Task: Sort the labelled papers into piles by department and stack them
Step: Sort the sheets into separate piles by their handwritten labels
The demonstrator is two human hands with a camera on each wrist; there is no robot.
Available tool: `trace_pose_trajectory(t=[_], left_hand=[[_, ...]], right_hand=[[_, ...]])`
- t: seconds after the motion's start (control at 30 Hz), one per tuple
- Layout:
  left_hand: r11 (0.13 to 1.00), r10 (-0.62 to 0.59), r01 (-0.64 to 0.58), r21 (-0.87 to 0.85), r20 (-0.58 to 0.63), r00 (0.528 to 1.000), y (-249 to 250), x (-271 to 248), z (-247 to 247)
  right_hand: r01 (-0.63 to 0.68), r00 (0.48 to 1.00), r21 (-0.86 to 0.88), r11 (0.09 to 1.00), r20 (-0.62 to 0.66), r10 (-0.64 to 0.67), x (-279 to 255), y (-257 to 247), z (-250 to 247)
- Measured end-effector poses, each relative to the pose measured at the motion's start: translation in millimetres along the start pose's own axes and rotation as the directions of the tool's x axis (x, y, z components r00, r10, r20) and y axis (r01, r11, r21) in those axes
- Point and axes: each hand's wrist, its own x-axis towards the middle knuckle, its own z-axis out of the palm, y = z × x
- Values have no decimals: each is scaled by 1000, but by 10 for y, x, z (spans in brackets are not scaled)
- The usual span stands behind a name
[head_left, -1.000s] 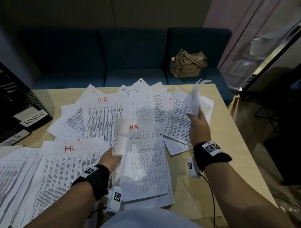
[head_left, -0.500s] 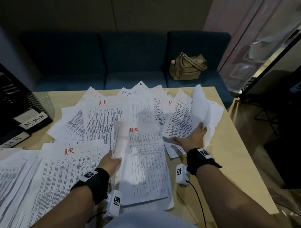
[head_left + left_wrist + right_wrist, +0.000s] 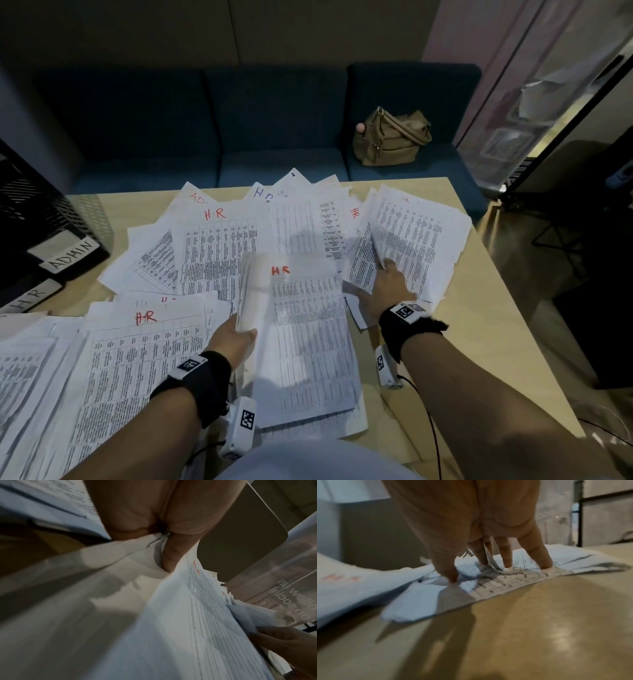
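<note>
Left hand (image 3: 236,337) grips HR stack (image 3: 308,335); right hand (image 3: 385,284), fingers spread, presses loose sheets (image 3: 407,236). Beyond both: many papers (image 3: 212,246) unsorted on table (image 3: 507,308).

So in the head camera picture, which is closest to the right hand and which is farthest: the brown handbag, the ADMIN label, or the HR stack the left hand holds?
From the right hand:
1. HR stack, just to its left.
2. Brown handbag, beyond it on the sofa.
3. ADMIN label, far left.

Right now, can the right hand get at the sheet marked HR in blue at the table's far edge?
Probably yes: the right hand is spread on sheets nearer, and only flat papers lie between it and the blue-marked sheet.
</note>
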Motion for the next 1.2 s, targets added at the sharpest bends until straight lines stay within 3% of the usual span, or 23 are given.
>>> trace_pose_trajectory(t=[0.1,0.17,0.2,0.27,0.4,0.47,0.57,0.63,0.73,0.8,0.87,0.93,1.07,1.13,1.2], left_hand=[[1000,0,0,-4,-8,1000,9,-26,-8],[1000,-2,2,-4,2,1000,13,-35,-16],[1000,-6,6,-5,7,1000,18,-42,-17],[1000,-7,7,-1,21,1000,35,-49,-22],[1000,-12,12,6,26,1000,49,-43,-27],[1000,-1,1,7,11,1000,70,-72,-26],[1000,6,-7,-15,-59,998,113,-149,-7],[999,15,-19,-41,-98,995,163,-200,0],[997,33,-42,-68,-127,991,216,-153,-9],[994,62,-70,-88,-93,994,271,-125,-22],[981,92,-93,-171,-14,996,294,-122,-26],[969,116,-102,-225,48,992,295,-148,-19],[976,164,-152,-155,66,984,258,-182,55],[978,148,-147,-148,-3,989,256,-209,51],[970,136,-144,-197,-54,989,289,-251,-85]], right_hand=[[-37,999,29,999,-20,38,77,-13,-38],[-127,988,246,961,-55,145,103,30,-90],[-165,967,405,899,-114,229,97,84,-129],[-126,884,644,755,-272,381,52,235,-231],[51,669,787,615,-484,564,-44,551,-382],[153,622,740,655,-587,518,-103,608,-445],[270,692,616,740,-659,297,-320,447,-516],[399,711,445,801,-702,36,-506,249,-465],[493,815,355,794,-509,-278,-704,-16,-145],[620,776,300,725,-368,-511,-799,-124,116],[673,734,308,673,-167,-658,-911,-218,304],[660,707,329,676,32,-706,-1010,-318,416],[642,667,367,673,165,-727,-1087,-489,456],[597,675,408,691,212,-707,-1133,-606,379],[514,725,504,695,178,-665,-1169,-720,235]])
